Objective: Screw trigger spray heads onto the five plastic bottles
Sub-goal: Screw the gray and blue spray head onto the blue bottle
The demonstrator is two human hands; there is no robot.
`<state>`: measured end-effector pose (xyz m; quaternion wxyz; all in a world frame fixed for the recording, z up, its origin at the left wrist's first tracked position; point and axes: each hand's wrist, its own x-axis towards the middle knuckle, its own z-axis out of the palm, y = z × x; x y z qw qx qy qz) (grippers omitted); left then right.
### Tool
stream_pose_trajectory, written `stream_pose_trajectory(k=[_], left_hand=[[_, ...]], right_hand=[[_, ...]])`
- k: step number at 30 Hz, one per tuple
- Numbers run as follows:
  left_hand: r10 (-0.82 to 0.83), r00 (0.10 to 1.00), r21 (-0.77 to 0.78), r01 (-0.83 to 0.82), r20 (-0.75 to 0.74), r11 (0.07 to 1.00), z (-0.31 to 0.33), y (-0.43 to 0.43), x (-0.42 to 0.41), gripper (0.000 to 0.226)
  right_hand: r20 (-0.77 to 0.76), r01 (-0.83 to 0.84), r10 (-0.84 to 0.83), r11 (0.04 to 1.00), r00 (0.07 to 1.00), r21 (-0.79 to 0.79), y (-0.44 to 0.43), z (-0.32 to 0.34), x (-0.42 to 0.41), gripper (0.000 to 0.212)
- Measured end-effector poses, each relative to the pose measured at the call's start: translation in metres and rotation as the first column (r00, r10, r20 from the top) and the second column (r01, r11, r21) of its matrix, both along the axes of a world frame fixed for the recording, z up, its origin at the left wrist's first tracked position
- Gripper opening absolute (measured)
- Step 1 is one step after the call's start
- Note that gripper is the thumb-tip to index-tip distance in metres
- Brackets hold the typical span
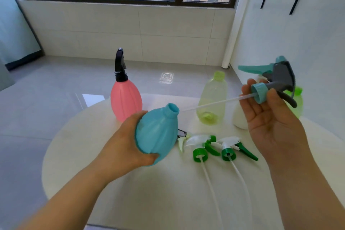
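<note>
1. The teal bottle [156,134] is the landmark: it is lifted off the round white table [149,201], tilted, its open neck pointing up and toward the person's right.
2. The left hand [128,144] cups its belly from the left and below, fingers wrapped firmly around it.
3. The right hand [270,115] holds the teal-and-grey spray head [274,78] well to the right of that neck and higher, thumb and fingertips pinching the teal screw collar while the palm lies open.
4. The head's dip tube [214,103] runs from the collar down and left; its long axis aims at the neck, and its tip hangs just beside the opening, not yet inside.
5. Judging from this, threading the tube into the neck is next, and the right hand is the one that must travel left and down.
6. Behind the teal bottle stands a pink bottle [126,97] already capped with a black head; right of it stand a clear green bottle [212,97] and others partly hidden; two green spray heads [216,148] lie just right of its base.
</note>
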<state>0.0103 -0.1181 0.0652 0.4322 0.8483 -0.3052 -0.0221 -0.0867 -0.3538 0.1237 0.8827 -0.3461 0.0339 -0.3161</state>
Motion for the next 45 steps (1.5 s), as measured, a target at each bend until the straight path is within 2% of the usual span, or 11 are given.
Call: stream_pose_trajectory(k=[9,15,18,22,24,30,34,38,41,43,45], left_hand=[[0.049,0.99,0.134,-0.067,0.129,0.989,-0.001,-0.003,-0.014,0.091],[0.015,0.995,0.143,-0.029,0.099,0.989,-0.01,-0.009,-0.017,0.09],[-0.009,0.997,0.123,0.001,0.07,0.992,-0.01,-0.01,-0.018,0.082],[-0.03,0.999,0.049,0.029,0.016,0.998,-0.013,-0.009,-0.016,0.079],[-0.036,0.999,0.027,0.036,0.006,0.999,-0.016,-0.009,-0.015,0.079],[-0.034,0.999,-0.003,0.034,-0.001,0.999,-0.019,-0.011,-0.013,0.081],[-0.04,0.999,-0.029,0.041,0.018,0.999,-0.022,-0.014,-0.016,0.087],[0.006,0.997,-0.136,-0.017,-0.081,0.991,-0.024,-0.014,-0.019,0.089],[0.081,0.97,-0.317,-0.154,-0.231,0.936,-0.02,-0.016,-0.022,0.081],[0.057,0.92,-0.499,-0.262,-0.389,0.826,-0.017,-0.017,-0.021,0.07],[-0.136,0.832,-0.676,-0.33,-0.538,0.659,-0.012,-0.022,-0.02,0.047]], right_hand=[[-0.064,0.007,-0.021,0.978,0.998,-0.207,0.011,-0.003,0.007,0.022],[-0.294,-0.097,-0.041,0.893,0.955,-0.44,0.027,-0.036,0.019,0.027],[-0.355,-0.204,0.043,0.88,0.934,-0.429,0.037,-0.051,0.024,0.016],[-0.342,-0.265,0.131,0.886,0.931,-0.38,0.043,-0.054,0.026,0.041],[-0.334,-0.271,0.142,0.885,0.932,-0.379,0.044,-0.055,0.027,0.044],[-0.37,-0.272,0.112,0.869,0.922,-0.414,0.046,-0.059,0.029,0.027],[-0.398,-0.279,0.104,0.868,0.911,-0.411,0.054,-0.063,0.032,0.029],[-0.368,-0.209,0.069,0.91,0.927,-0.357,0.058,-0.062,0.034,0.023],[-0.334,-0.166,0.07,0.949,0.94,-0.268,0.056,-0.061,0.033,0.019],[-0.284,-0.142,0.083,0.971,0.955,-0.192,0.053,-0.057,0.032,0.025],[-0.23,-0.136,0.097,0.978,0.968,-0.159,0.052,-0.052,0.03,0.043]])
